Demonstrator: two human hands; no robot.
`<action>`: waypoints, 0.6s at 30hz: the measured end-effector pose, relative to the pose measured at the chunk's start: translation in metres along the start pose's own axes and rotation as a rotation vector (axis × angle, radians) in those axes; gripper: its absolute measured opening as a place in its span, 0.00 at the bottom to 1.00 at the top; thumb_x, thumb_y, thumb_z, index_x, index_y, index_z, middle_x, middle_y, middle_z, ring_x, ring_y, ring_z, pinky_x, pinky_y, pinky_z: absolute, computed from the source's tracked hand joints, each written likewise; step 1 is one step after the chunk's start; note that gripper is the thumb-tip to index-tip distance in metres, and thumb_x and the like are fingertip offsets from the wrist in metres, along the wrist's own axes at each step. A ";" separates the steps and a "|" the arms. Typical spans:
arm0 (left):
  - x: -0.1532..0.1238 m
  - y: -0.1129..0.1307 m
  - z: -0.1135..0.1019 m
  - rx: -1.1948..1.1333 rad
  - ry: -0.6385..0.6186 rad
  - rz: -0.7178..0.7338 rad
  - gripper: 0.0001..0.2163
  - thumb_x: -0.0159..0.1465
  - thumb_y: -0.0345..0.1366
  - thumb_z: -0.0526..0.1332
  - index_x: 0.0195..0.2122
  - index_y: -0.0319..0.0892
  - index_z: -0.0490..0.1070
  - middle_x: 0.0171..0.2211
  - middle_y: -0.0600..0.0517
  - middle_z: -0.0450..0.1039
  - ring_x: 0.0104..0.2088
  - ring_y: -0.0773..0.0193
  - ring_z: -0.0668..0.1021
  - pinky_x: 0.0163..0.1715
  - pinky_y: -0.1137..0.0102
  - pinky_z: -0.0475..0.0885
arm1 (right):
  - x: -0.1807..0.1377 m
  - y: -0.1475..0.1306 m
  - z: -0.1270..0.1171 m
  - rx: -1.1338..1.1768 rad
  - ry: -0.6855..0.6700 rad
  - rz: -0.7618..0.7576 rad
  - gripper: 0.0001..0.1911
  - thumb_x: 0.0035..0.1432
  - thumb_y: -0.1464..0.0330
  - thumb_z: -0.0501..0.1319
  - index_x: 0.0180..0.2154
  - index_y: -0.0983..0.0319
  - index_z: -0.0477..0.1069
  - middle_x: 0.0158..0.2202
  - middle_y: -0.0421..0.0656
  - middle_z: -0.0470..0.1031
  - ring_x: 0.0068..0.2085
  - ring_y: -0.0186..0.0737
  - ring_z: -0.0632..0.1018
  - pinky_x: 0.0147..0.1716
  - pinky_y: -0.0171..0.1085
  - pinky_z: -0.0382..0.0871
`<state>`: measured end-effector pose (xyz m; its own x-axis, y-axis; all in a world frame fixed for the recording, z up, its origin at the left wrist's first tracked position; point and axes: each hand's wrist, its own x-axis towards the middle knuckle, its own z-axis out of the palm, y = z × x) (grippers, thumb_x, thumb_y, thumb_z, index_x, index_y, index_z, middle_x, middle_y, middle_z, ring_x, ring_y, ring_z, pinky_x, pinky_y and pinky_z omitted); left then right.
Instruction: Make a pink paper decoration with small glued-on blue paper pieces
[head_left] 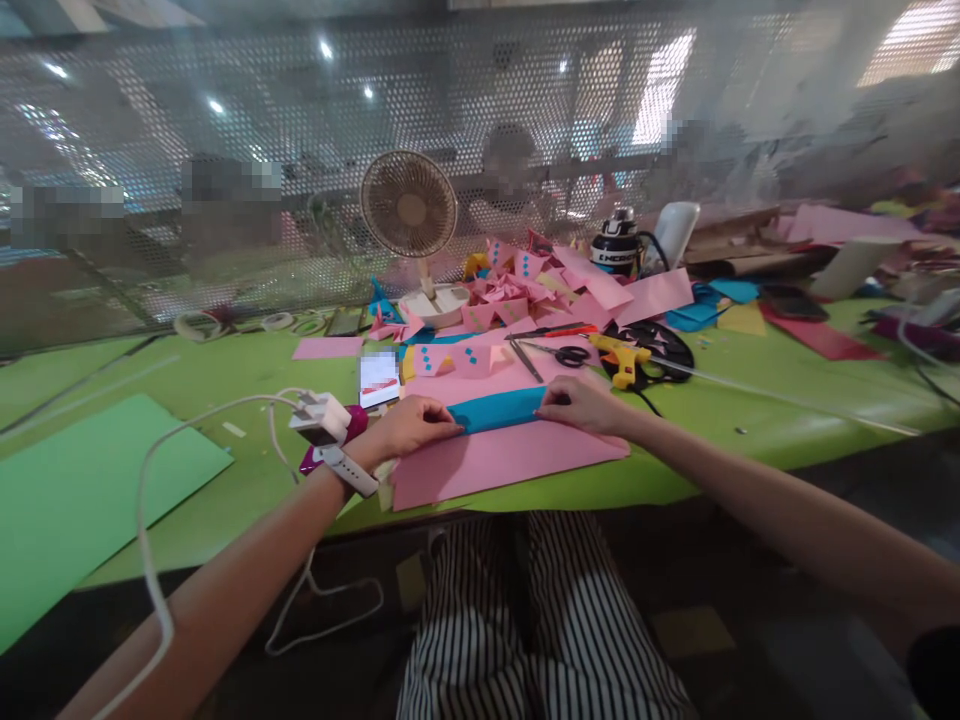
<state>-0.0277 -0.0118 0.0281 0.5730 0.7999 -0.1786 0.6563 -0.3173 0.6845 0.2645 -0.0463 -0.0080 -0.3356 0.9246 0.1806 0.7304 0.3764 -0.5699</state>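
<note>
In the head view, the left hand [412, 425] and right hand [583, 405] each pinch one end of a blue strip [499, 410], fingers closed on its edge. The strip lies between them, spread over a pink sheet [517, 460] near the front edge of the green worktop [705, 425]. The step in hand looks like folding or smoothing the strip; whether a crease is made I cannot tell. The next move likely calls for even tension and aligned edges, clear of the scissors [574, 356] and glue gun [624, 362] beyond.
</note>
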 end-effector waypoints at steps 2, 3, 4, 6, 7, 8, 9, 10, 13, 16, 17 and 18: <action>-0.002 -0.003 -0.002 0.011 -0.009 -0.009 0.17 0.52 0.49 0.61 0.30 0.38 0.75 0.28 0.50 0.75 0.28 0.64 0.72 0.29 0.71 0.65 | 0.000 -0.001 -0.001 0.002 -0.012 0.007 0.13 0.52 0.60 0.59 0.27 0.63 0.73 0.27 0.41 0.74 0.29 0.36 0.72 0.28 0.33 0.60; -0.003 -0.005 -0.003 0.019 -0.011 -0.010 0.17 0.52 0.49 0.61 0.30 0.38 0.75 0.28 0.51 0.75 0.28 0.65 0.72 0.29 0.72 0.64 | -0.001 -0.001 -0.001 0.006 -0.016 0.009 0.13 0.52 0.60 0.59 0.27 0.63 0.73 0.27 0.41 0.74 0.29 0.36 0.72 0.27 0.33 0.60; -0.004 -0.007 -0.004 0.028 -0.015 -0.008 0.17 0.53 0.49 0.60 0.30 0.39 0.75 0.28 0.51 0.74 0.27 0.65 0.71 0.28 0.72 0.64 | -0.001 -0.001 -0.002 0.012 -0.018 0.012 0.13 0.52 0.60 0.59 0.27 0.63 0.73 0.27 0.41 0.74 0.29 0.36 0.72 0.27 0.33 0.60; -0.007 -0.012 -0.008 0.039 -0.021 -0.002 0.16 0.53 0.49 0.60 0.30 0.39 0.74 0.27 0.52 0.74 0.26 0.66 0.71 0.28 0.72 0.64 | -0.001 -0.002 -0.002 0.022 -0.019 0.014 0.13 0.52 0.60 0.59 0.27 0.63 0.73 0.27 0.41 0.74 0.29 0.36 0.72 0.27 0.33 0.60; -0.009 -0.014 -0.009 0.043 -0.024 -0.001 0.16 0.53 0.49 0.60 0.29 0.39 0.74 0.26 0.53 0.73 0.26 0.66 0.71 0.28 0.72 0.64 | -0.001 -0.002 -0.002 0.027 -0.017 0.013 0.13 0.52 0.60 0.59 0.27 0.63 0.73 0.27 0.41 0.74 0.29 0.36 0.72 0.27 0.33 0.60; -0.011 -0.014 -0.011 0.055 -0.024 -0.003 0.16 0.54 0.49 0.59 0.29 0.39 0.73 0.26 0.53 0.73 0.26 0.66 0.71 0.28 0.72 0.64 | -0.001 -0.003 -0.002 0.029 -0.015 0.010 0.12 0.52 0.60 0.59 0.27 0.63 0.73 0.27 0.41 0.74 0.29 0.36 0.72 0.27 0.33 0.60; -0.014 -0.014 -0.012 0.082 -0.010 -0.006 0.16 0.54 0.49 0.59 0.29 0.40 0.73 0.26 0.53 0.73 0.26 0.66 0.71 0.28 0.72 0.64 | -0.002 -0.003 -0.002 0.033 -0.014 0.006 0.12 0.52 0.61 0.59 0.27 0.63 0.73 0.27 0.41 0.74 0.29 0.36 0.73 0.27 0.33 0.60; -0.017 -0.012 -0.011 0.129 0.035 -0.006 0.16 0.55 0.49 0.58 0.28 0.40 0.72 0.26 0.53 0.73 0.27 0.65 0.72 0.29 0.72 0.65 | -0.002 -0.003 -0.002 0.035 -0.011 0.003 0.12 0.52 0.61 0.59 0.26 0.63 0.73 0.26 0.41 0.74 0.29 0.36 0.73 0.27 0.33 0.60; -0.028 0.008 0.002 0.359 0.365 0.040 0.17 0.60 0.49 0.53 0.31 0.40 0.72 0.30 0.50 0.74 0.31 0.61 0.74 0.34 0.67 0.67 | -0.003 -0.002 -0.001 0.036 -0.001 0.010 0.12 0.52 0.61 0.59 0.26 0.63 0.73 0.26 0.41 0.74 0.29 0.36 0.73 0.26 0.32 0.60; -0.032 0.037 0.035 0.542 0.536 0.238 0.20 0.64 0.48 0.47 0.46 0.40 0.68 0.47 0.45 0.70 0.48 0.57 0.70 0.49 0.62 0.62 | -0.003 0.000 0.000 0.026 0.016 0.011 0.12 0.52 0.61 0.59 0.27 0.63 0.73 0.27 0.41 0.74 0.28 0.36 0.73 0.27 0.32 0.60; -0.031 0.044 0.048 0.595 0.452 0.319 0.24 0.64 0.51 0.46 0.53 0.40 0.63 0.55 0.44 0.64 0.55 0.56 0.65 0.53 0.61 0.58 | -0.002 0.000 0.000 0.022 0.017 0.008 0.12 0.52 0.61 0.59 0.27 0.63 0.74 0.27 0.41 0.74 0.29 0.36 0.73 0.27 0.32 0.60; -0.029 0.050 0.060 0.641 0.369 0.380 0.29 0.62 0.55 0.46 0.58 0.39 0.57 0.60 0.43 0.56 0.59 0.55 0.59 0.57 0.60 0.53 | -0.002 0.000 0.000 0.016 0.014 0.006 0.13 0.52 0.61 0.59 0.27 0.63 0.74 0.27 0.41 0.75 0.29 0.36 0.73 0.27 0.32 0.60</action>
<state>0.0178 -0.0813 0.0249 0.6872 0.6600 0.3036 0.6670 -0.7388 0.0964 0.2651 -0.0482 -0.0082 -0.3228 0.9276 0.1883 0.7230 0.3700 -0.5834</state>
